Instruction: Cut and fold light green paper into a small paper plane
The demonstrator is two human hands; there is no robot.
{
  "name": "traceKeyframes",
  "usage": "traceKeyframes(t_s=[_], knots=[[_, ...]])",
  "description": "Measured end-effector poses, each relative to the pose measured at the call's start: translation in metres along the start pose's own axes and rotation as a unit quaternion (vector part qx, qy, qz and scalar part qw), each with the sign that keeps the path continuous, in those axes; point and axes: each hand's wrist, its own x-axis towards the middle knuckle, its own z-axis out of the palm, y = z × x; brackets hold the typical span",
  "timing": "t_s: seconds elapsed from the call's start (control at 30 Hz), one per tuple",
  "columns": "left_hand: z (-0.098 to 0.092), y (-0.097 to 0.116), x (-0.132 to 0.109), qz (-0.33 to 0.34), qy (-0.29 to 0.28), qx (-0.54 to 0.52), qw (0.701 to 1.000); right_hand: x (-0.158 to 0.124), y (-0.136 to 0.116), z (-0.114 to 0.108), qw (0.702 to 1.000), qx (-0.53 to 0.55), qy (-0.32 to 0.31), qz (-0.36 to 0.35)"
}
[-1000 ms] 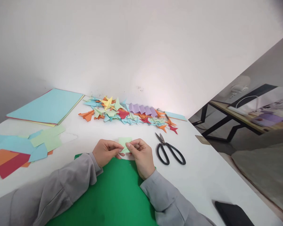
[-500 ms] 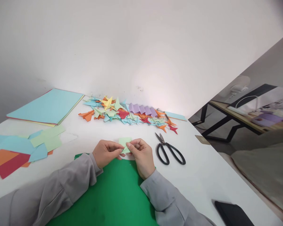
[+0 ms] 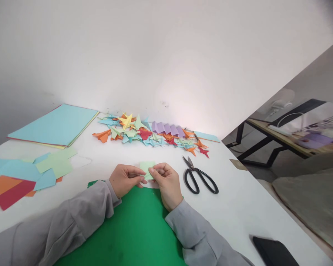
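Observation:
Between both hands is a small piece of pale green paper (image 3: pixel 147 166), held up near the far edge of a green sheet or mat (image 3: pixel 138 225). My left hand (image 3: pixel 124 180) pinches the paper's lower left side between thumb and fingers. With its thumb pressed on the front, my right hand (image 3: pixel 168 184) grips the right side, and its fingers hide part of the paper. A pair of black-handled scissors (image 3: pixel 194 170) lies partly open on the table, to the right of my right hand.
Folded paper planes and bird-like shapes (image 3: pixel 144 133) form a heap along the wall, with a pleated purple paper (image 3: pixel 166 128) among them. Large coloured sheets (image 3: pixel 55 125) are stacked at left, above loose cut pieces (image 3: pixel 19 169). A black phone-like object (image 3: pixel 274 251) lies lower right.
My left fingers and thumb have shifted slightly at the paper's lower left corner, where a folded edge showed before. My right hand and everything on the table stay in place.

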Motion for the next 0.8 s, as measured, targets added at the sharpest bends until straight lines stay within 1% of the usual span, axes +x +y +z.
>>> traceKeyframes(t_s=[0.33, 0.53, 0.67, 0.73, 0.8], knots=[[-0.0022, -0.0010, 0.0014, -0.006, -0.017, -0.012, 1.000, 0.0007, 0.0016, -0.0003, 1.000, 0.029, -0.007, -0.008], [-0.0042, 0.0020, 0.0007, -0.020, -0.046, -0.025, 0.998, 0.0003, 0.0007, 0.0002, 0.999, 0.037, -0.008, -0.019], [-0.0041, 0.0056, -0.0002, -0.036, -0.036, -0.061, 0.997, 0.0008, 0.0002, 0.0000, 0.999, 0.037, -0.005, -0.021], [-0.0030, 0.0064, -0.0001, -0.041, -0.034, -0.050, 0.997, 0.0006, -0.0003, 0.0002, 0.999, 0.039, -0.009, -0.019], [-0.0018, 0.0063, 0.0002, -0.033, -0.051, -0.013, 0.998, 0.0001, -0.0008, 0.0005, 0.999, 0.040, -0.018, -0.017]])
